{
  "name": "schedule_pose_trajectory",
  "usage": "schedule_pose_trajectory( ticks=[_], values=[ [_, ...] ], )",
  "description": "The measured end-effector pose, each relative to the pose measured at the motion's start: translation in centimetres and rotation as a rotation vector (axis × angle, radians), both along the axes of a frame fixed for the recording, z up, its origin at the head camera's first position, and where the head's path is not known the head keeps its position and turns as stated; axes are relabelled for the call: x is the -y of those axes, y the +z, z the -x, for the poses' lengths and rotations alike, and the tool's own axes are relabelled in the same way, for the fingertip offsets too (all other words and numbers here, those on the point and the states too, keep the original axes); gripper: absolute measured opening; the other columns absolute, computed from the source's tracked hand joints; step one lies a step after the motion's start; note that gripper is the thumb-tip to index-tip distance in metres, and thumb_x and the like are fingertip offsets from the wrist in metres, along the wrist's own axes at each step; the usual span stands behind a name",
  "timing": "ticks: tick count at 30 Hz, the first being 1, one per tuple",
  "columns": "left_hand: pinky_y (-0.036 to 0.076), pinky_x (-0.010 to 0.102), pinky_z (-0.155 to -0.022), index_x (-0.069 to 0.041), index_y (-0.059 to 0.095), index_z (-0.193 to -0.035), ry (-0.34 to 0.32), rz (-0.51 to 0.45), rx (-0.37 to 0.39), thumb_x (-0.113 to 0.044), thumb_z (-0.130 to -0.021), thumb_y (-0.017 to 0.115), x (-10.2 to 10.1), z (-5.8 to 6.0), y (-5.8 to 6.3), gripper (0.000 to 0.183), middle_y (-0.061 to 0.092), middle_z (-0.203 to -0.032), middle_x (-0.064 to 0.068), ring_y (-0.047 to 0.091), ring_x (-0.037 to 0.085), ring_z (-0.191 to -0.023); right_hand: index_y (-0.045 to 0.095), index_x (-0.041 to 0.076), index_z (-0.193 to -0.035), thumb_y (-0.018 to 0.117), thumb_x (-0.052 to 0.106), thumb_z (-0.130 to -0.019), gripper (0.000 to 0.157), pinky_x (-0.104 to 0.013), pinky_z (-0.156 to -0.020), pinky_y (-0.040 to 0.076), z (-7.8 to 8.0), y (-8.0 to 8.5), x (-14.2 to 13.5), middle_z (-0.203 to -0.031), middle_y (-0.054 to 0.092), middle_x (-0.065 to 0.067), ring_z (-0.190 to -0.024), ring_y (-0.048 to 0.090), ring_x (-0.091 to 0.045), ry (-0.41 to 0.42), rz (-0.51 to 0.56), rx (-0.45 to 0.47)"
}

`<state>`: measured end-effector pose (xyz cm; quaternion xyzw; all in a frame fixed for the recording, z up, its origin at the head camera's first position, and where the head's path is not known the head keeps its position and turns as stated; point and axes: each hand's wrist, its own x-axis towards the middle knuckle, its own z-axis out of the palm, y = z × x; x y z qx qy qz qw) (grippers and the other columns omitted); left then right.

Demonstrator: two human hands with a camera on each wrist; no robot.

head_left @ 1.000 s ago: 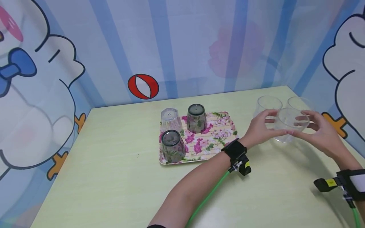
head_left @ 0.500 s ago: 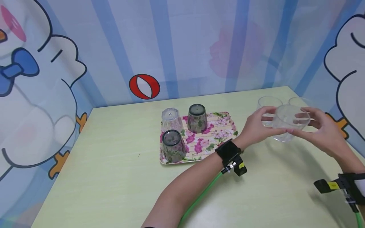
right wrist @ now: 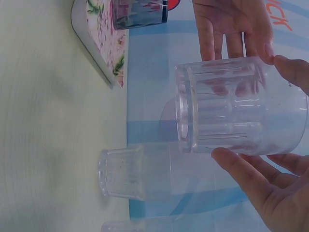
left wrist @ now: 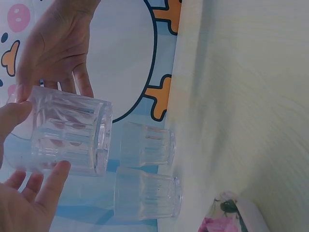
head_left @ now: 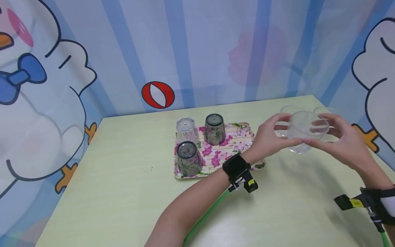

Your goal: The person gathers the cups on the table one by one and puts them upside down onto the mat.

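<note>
While left hand (head_left: pixel 271 135) and right hand (head_left: pixel 345 142) gripped clear fluted tumbler (head_left: pixel 305 128) upright above tabletop (head_left: pixel 123 192), walls looked stiff, slick, probably breakable, fairly light; faceted lower sides seemed surest hold.

Got a pale yellow-green tabletop (head_left: pixel 102 192) right beneath the grip (head_left: pixel 302 141), stretching well out to its left! Caught a soft shadow (head_left: pixel 322 180) on it, on the near side of the grip. Looked beyond, straight into a light-blue backdrop (head_left: pixel 210 61) with darker blue stripes (head_left: pixel 179 51) and a faint pink blotch (head_left: pixel 256 55)! Spotted a red-and-white oval (head_left: pixel 158 95) low down, left of the grip. Found, farther left, a big white cartoon figure (head_left: pixel 40 137) with a blue bow (head_left: pixel 19 77) and orange feet (head_left: pixel 66 178). Met another white figure (head_left: pixel 381 103) right of the grip, with one orange foot (head_left: pixel 370 137) in view!
</note>
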<state>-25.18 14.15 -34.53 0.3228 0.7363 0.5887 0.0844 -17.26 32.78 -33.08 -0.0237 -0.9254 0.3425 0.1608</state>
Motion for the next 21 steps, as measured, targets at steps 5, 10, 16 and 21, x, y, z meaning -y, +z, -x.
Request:
schedule_pose_trajectory(
  ticks=[5, 10, 16, 21],
  values=[
    [0.057, 0.011, -0.075, -0.025, 0.047, -0.136, 0.011, -0.015, 0.002, -0.021, -0.077, 0.08, 1.2, -0.3, 0.7, 0.067, 0.054, -0.135, -0.008, 0.061, 0.003, -0.112, 0.025, 0.007, -0.15, 0.074, 0.03, -0.084, 0.085, -0.071, -0.088, 0.042, 0.0, 0.3, 0.8, -0.136, 0.046, -0.028, -0.12, 0.043, -0.049, 0.009, 0.009, -0.008],
    [0.057, 0.012, -0.077, -0.023, 0.046, -0.138, 0.009, -0.031, -0.002, -0.018, -0.078, 0.079, 2.3, -0.4, 1.0, 0.068, 0.053, -0.136, -0.003, 0.061, 0.008, -0.115, 0.03, 0.009, -0.149, 0.076, 0.029, -0.082, 0.084, -0.05, -0.086, 0.055, 0.2, 0.7, 1.3, -0.133, 0.051, -0.023, -0.116, 0.052, -0.029, 0.045, 0.009, -0.027],
    [0.058, 0.013, -0.076, -0.021, 0.047, -0.137, 0.016, -0.059, -0.007, -0.015, -0.077, 0.08, 3.3, -0.3, 1.0, 0.068, 0.053, -0.136, 0.002, 0.062, 0.013, -0.116, 0.035, 0.011, -0.146, 0.078, 0.026, -0.079, 0.081, -0.004, -0.07, 0.043, 0.3, 1.0, 2.0, -0.129, 0.055, -0.019, -0.112, 0.055, -0.024, 0.088, 0.01, -0.043],
    [0.058, 0.015, -0.078, -0.021, 0.047, -0.137, 0.013, -0.062, -0.005, -0.016, -0.078, 0.079, 4.4, -0.5, 1.1, 0.067, 0.052, -0.136, 0.002, 0.061, 0.015, -0.116, 0.034, 0.01, -0.146, 0.079, 0.026, -0.079, 0.082, -0.004, -0.073, 0.044, 0.4, 1.3, 2.9, -0.132, 0.054, -0.021, -0.116, 0.052, -0.039, 0.103, 0.021, -0.021]
  ],
)
